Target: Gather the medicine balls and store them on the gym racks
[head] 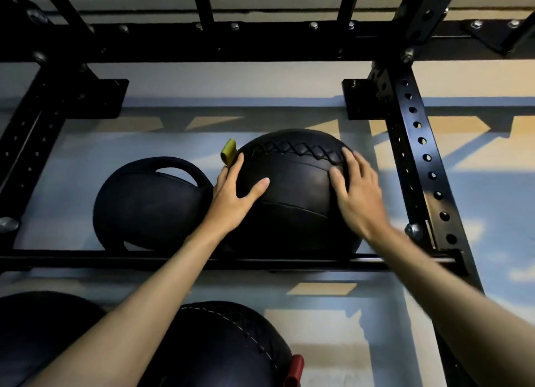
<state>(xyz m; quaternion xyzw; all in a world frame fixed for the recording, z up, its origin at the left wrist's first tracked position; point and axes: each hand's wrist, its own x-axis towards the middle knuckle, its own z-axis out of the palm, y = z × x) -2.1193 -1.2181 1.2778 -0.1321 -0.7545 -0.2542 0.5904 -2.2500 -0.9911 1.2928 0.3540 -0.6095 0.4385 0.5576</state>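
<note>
A large black stitched medicine ball (pixel 295 190) with a yellow tab (pixel 228 152) sits on the rack's front rail (pixel 173 260), between the rails. My left hand (pixel 234 195) lies flat against its left side, fingers straight. On its upper right side my right hand (pixel 356 190) presses with spread fingers. Left of it, touching, rests a black ball with a handle (pixel 144 204). On the level below lie a stitched ball with a red tab (pixel 228 346) and another dark ball (pixel 43 328) at the left edge.
A black perforated upright (pixel 419 161) stands close to the right of the big ball. Another upright (pixel 26 143) frames the left side. A bolted crossbeam (pixel 231 42) runs across above. Pale floor with sunlit patches shows behind the rails.
</note>
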